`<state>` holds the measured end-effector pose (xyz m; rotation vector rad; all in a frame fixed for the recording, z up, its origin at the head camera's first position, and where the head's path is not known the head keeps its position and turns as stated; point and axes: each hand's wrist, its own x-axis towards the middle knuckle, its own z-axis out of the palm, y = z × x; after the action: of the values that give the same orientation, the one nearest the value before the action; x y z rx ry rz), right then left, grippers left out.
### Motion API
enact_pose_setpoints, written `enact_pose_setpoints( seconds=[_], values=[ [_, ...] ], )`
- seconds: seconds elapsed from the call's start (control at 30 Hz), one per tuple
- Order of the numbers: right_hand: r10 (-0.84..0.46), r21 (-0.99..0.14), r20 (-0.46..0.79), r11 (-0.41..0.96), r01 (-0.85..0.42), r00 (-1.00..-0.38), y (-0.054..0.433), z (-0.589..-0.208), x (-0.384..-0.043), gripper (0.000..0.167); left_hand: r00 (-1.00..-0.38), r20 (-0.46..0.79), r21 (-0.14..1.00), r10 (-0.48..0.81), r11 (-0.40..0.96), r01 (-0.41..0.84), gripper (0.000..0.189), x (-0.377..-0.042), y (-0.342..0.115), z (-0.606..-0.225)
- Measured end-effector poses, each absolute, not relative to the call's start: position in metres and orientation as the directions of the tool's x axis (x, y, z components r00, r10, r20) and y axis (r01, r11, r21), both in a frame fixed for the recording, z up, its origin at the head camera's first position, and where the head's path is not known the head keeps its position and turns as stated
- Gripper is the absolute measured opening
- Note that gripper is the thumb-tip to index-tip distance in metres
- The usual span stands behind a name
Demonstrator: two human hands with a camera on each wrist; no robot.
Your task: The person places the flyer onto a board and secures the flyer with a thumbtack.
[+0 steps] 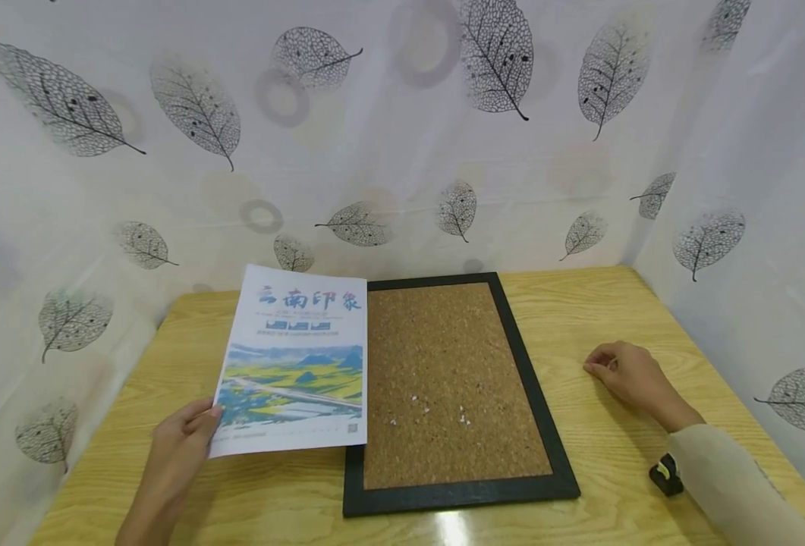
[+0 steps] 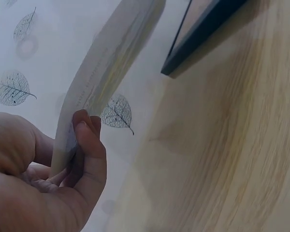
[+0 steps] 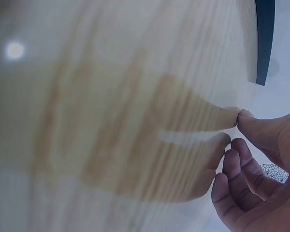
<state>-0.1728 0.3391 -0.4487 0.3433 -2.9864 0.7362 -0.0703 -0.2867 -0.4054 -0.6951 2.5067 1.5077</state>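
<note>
My left hand [image 1: 178,447] grips the lower left edge of a printed poster sheet [image 1: 293,364]. The sheet has large Chinese characters across the top and a landscape picture of yellow fields, and it overlaps the left side of a cork board [image 1: 453,379]. From the left wrist view, the paper [image 2: 99,72] bends upward from between thumb and curled fingers. My right hand [image 1: 630,371] is to the right of the board, its fingertips down at the tabletop. In the right wrist view the fingers [image 3: 249,169] are loosely bent, holding nothing.
A black frame [image 1: 535,379] edges the cork board on the wooden table [image 1: 580,303]. Several small white bits [image 1: 463,415] dot the cork. Next to the right sleeve lies a small black object [image 1: 666,475] with a yellow part. Leaf-patterned cloth [image 1: 388,136] surrounds the table's back and sides.
</note>
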Motion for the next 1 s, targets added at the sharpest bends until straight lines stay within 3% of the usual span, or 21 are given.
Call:
enact_pose_setpoints(
  seconds=[0.5, 1.0],
  values=[
    [-0.205, -0.451, 0.102, 0.863, -0.229, -0.973, 0.338, -0.449, -0.173, 0.011, -0.919, -0.333, 0.854, -0.211, 0.345, -0.389, 0.052, -0.082, -0.261, -0.405],
    [-0.197, -0.456, 0.099, 0.862, -0.22, -0.975, 0.338, -0.449, -0.173, 0.011, -0.949, -0.294, 0.905, -0.115, 0.287, -0.315, 0.05, -0.092, -0.237, -0.413]
  ],
)
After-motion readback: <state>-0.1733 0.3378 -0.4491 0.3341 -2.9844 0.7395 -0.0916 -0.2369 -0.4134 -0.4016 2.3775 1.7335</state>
